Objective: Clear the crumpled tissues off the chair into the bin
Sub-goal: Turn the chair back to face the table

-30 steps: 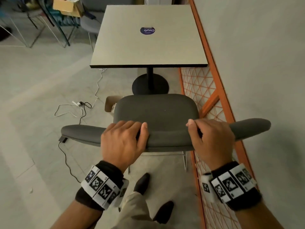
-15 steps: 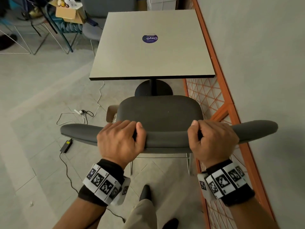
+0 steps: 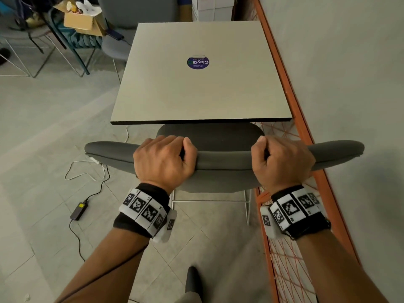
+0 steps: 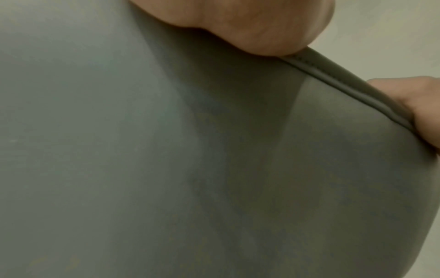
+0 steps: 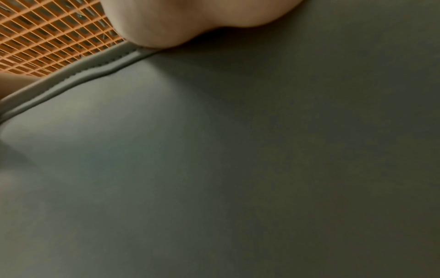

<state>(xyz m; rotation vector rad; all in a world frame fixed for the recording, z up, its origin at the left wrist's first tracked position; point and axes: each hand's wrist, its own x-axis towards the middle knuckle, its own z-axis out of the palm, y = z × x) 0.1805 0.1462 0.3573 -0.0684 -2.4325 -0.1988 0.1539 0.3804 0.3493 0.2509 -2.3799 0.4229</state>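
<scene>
A person stood behind a grey padded chair, looking down at both hands. The left hand and the right hand each grasped the top edge of the chair's backrest, fingers curled over the front and thumbs pointing inward toward each other. Both wrist cameras showed only the grey backrest close up, with the heel of each palm pressed against its stitched rim.

Just beyond the fingers lay the dark seat, most of it tucked under a square pale table. No crumpled tissues could be seen on the small strip of seat that showed, and no bin appeared in any view; where they were could not be told. To the right of the right hand ran an orange mesh panel along a wall. To the left of the left hand, a white cable and a black power adapter lay on the tiled floor.

The step in hand seemed to be positioning the chair. To do it well, both hands probably ought to move evenly and straight, keeping the chair's right wing off the mesh and its legs clear of the cable.
</scene>
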